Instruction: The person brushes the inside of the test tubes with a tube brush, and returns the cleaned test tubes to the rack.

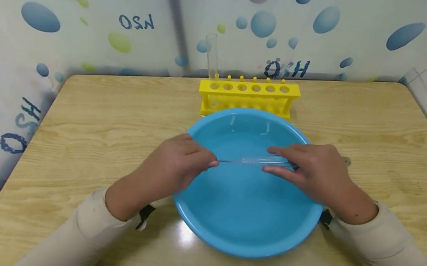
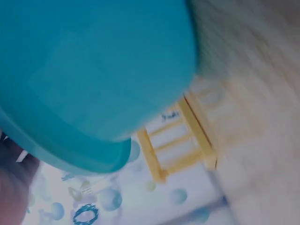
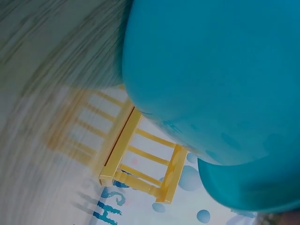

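Note:
Over the blue basin, my right hand grips a clear test tube, its thumb and fingers on either side of the glass. My left hand pinches a thin wire handle that runs into the left end of the tube. Dark bristles show in the tube near the right fingers, so this looks like a test tube brush. A small greyish tip shows past the right hand. In the wrist views, the basin hides the tube and most of both hands.
Behind the basin stands a yellow test tube rack, with another clear test tube upright at its left end. Wooden tabletop surrounds the basin. A patterned wall covering rises at the back and sides.

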Demonstrator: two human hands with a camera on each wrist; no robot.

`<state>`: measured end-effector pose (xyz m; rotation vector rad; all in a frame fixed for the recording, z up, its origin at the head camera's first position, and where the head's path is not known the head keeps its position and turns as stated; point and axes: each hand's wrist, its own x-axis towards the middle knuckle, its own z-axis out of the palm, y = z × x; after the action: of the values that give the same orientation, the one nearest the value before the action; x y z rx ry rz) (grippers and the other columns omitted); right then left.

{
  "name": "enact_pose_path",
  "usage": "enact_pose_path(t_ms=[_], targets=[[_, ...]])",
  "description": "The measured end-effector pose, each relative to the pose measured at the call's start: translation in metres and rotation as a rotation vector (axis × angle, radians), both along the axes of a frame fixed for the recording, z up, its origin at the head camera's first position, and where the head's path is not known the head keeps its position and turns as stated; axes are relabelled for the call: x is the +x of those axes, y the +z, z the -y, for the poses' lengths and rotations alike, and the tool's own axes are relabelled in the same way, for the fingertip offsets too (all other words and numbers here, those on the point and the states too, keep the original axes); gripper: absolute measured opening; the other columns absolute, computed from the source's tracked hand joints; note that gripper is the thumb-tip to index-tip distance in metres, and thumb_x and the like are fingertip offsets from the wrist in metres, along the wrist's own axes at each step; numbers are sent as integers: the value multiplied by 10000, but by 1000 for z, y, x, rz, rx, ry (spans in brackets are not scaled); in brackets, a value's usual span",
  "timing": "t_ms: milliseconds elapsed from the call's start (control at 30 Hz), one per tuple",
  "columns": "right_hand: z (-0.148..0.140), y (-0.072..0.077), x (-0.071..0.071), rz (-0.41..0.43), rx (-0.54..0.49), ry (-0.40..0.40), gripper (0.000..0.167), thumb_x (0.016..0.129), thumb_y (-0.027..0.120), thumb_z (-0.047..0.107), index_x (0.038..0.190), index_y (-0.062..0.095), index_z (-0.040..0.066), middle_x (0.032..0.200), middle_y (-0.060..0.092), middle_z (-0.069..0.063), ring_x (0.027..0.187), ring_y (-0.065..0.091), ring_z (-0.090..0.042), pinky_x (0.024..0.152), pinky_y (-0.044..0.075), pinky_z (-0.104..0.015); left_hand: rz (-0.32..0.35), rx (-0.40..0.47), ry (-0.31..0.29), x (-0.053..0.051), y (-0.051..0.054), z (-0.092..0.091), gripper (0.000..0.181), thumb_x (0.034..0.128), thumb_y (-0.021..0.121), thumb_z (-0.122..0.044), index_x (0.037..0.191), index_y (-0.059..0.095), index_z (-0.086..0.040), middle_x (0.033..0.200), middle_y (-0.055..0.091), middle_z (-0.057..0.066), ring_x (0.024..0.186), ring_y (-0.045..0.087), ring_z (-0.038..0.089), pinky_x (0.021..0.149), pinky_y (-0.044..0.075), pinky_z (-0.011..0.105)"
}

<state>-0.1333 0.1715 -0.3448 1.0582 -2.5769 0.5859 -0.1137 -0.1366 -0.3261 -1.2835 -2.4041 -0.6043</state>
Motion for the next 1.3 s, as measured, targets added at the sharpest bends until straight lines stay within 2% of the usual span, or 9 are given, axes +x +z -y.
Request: enact_pose_path(t_ms=[133,200,267,400,633,833,967,1200,1300], targets=[[0,2,-1,25,-9,-4,412,766,860,303,1123,763,122,929,785,-50,775,762,-191,565,563,-279,-333,-86,-36,-4,-1,3,196,878,773,-247,951,711,-77,826,739,3,707,627,156,677,508,280],[0,3,-1,35,-8,-10,404,772,857,309,1120,764,126,935,785,-48,779,762,-190,571,565,-270,-394,-112,-36,-5,-2,4,216,885,764,-285,951,714,-85,824,740,-4,710,632,158,684,521,280],[1,4,0,32,0,-20,401,769,860,315,1115,768,136,911,785,-38,751,756,-178,554,544,-246,-348,-97,-29,-5,-1,3,186,906,746,-278,903,714,-94,777,723,-12,673,604,151,652,497,277],[2,4,1,4,27,-50,404,804,817,425,1107,774,160,834,772,-17,666,720,-156,504,451,-192,-11,33,-4,-3,-2,-1,167,923,712,-157,766,682,-107,653,646,-30,573,507,92,573,430,236],[3,-1,5,-210,18,-66,722,970,330,694,1083,785,144,695,661,-45,566,556,-169,480,418,-258,640,194,107,12,7,-8,270,1028,565,-161,783,674,-131,535,475,-63,475,409,59,454,354,213],[3,0,6,-271,-13,-20,642,1007,362,612,1125,772,131,712,619,-55,595,508,-170,498,432,-287,950,219,160,16,17,-7,338,1069,481,-232,801,648,-112,523,469,-10,493,452,158,482,354,262],[3,0,4,-184,-7,11,669,984,354,649,1136,767,144,722,648,-34,589,531,-137,505,437,-247,761,147,143,16,14,-7,283,1058,507,-222,815,623,-135,574,500,-51,520,463,107,502,397,233],[-2,1,0,-43,-3,28,505,921,615,568,1158,751,143,799,751,-15,606,674,-127,499,447,-187,-122,-55,31,4,2,-3,131,921,730,-220,926,668,-104,722,664,-30,620,603,100,603,545,225],[-2,2,0,-11,7,28,409,837,796,385,1163,746,143,853,771,-18,664,716,-141,521,474,-192,-369,-92,-3,0,0,-1,195,908,745,-272,932,680,-89,746,675,-21,604,592,114,571,540,232]])
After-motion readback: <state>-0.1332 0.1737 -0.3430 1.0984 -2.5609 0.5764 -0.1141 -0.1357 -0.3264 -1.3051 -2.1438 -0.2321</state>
